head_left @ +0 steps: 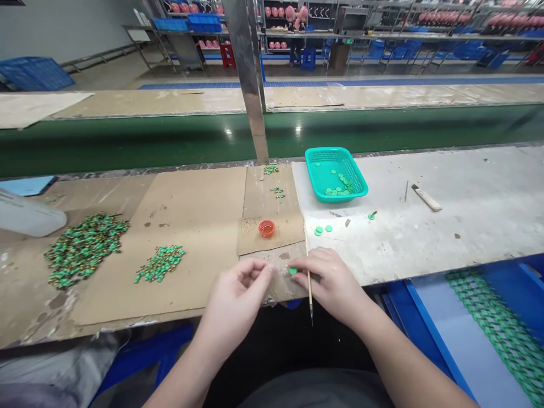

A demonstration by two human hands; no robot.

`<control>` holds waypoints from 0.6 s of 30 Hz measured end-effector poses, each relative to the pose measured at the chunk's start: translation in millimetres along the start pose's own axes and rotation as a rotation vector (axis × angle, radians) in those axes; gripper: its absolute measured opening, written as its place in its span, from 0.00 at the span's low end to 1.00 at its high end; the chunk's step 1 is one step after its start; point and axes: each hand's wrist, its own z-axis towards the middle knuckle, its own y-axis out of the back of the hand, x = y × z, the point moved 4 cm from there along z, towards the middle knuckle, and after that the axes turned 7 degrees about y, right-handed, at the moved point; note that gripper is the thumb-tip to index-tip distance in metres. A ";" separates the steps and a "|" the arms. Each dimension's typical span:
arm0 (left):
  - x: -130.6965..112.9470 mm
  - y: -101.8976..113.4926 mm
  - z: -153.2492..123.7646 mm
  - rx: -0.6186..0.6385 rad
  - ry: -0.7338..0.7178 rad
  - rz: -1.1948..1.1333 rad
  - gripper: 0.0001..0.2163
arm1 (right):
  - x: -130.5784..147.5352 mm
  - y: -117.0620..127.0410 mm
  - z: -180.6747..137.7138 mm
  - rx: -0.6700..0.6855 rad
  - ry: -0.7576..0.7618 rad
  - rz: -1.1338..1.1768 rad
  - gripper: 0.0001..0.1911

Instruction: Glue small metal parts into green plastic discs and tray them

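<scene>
My right hand (pixel 329 280) rests at the bench's front edge and holds a thin wooden stick (pixel 307 266) between its fingers. Its fingertips touch a small green disc (pixel 292 271) lying on a scrap of cardboard (pixel 280 280). My left hand (pixel 238 297) is just left of the disc, fingers curled in a pinch; what it pinches is too small to make out. A small red cap (pixel 267 228) sits on the cardboard a little beyond both hands.
A teal basket (pixel 355 175) with green discs stands beyond my right hand, and three loose discs (pixel 323 229) lie before it. Two heaps of green parts (pixel 85 246) (pixel 161 263) lie left. A white bottle (pixel 29 215) lies far left. A green conveyor belt (pixel 127 141) runs behind.
</scene>
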 end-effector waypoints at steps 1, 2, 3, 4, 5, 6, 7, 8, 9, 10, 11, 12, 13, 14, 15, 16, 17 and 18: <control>0.2 7.0 0.1 -0.045 -0.005 0.006 0.28 | -3.1 0.2 3.3 0.023 -0.011 -0.045 0.09; 0.7 14.5 -0.2 -0.087 -0.011 0.018 0.29 | -5.5 0.3 6.0 0.045 -0.022 -0.084 0.10; 1.5 22.0 -0.8 -0.126 -0.020 0.037 0.30 | -6.9 0.6 7.9 0.066 -0.033 -0.114 0.10; 2.6 28.9 -1.8 -0.160 -0.033 0.063 0.30 | -7.2 1.3 8.9 0.089 -0.041 -0.135 0.11; 3.7 34.9 -2.9 -0.192 -0.054 0.095 0.30 | -6.1 2.9 9.1 0.109 -0.042 -0.147 0.12; 4.7 39.4 -4.1 -0.218 -0.086 0.131 0.29 | -3.9 5.8 8.5 0.120 -0.035 -0.150 0.13; 5.3 41.7 -5.2 -0.233 -0.136 0.172 0.26 | -0.8 10.0 7.5 0.116 -0.023 -0.146 0.14; 5.1 41.2 -6.0 -0.230 -0.209 0.221 0.23 | 2.8 15.3 6.3 0.098 -0.008 -0.133 0.15; 4.1 37.9 -6.7 -0.213 -0.309 0.282 0.18 | 6.4 21.4 5.3 0.070 0.003 -0.113 0.16; 2.6 32.0 -7.4 -0.181 -0.432 0.355 0.14 | 9.5 27.4 4.9 0.038 0.007 -0.079 0.17; 1.4 24.3 -8.1 -0.142 -0.565 0.431 0.11 | 12.0 32.8 5.3 0.008 0.003 -0.034 0.18; 0.9 15.9 -8.7 -0.105 -0.692 0.502 0.09 | 14.0 37.4 7.1 -0.017 -0.002 0.015 0.18; 1.5 8.0 -8.7 -0.079 -0.796 0.563 0.09 | 15.7 41.2 10.2 -0.042 -0.002 0.055 0.18; 2.9 1.6 -8.0 -0.070 -0.872 0.608 0.09 | 17.2 44.4 14.6 -0.067 0.006 0.076 0.17; 4.8 -3.3 -6.7 -0.073 -0.918 0.641 0.08 | 18.5 47.4 19.9 -0.098 0.021 0.068 0.16; 6.9 -6.6 -5.1 -0.085 -0.943 0.664 0.08 | 19.7 50.3 25.8 -0.137 0.041 0.037 0.14; 9.2 -8.7 -3.5 -0.095 -0.954 0.681 0.07 | 20.6 52.8 31.6 -0.177 0.063 -0.008 0.13; 11.2 -9.8 -2.3 -0.102 -0.960 0.694 0.07 | 21.3 54.6 37.0 -0.208 0.081 -0.049 0.13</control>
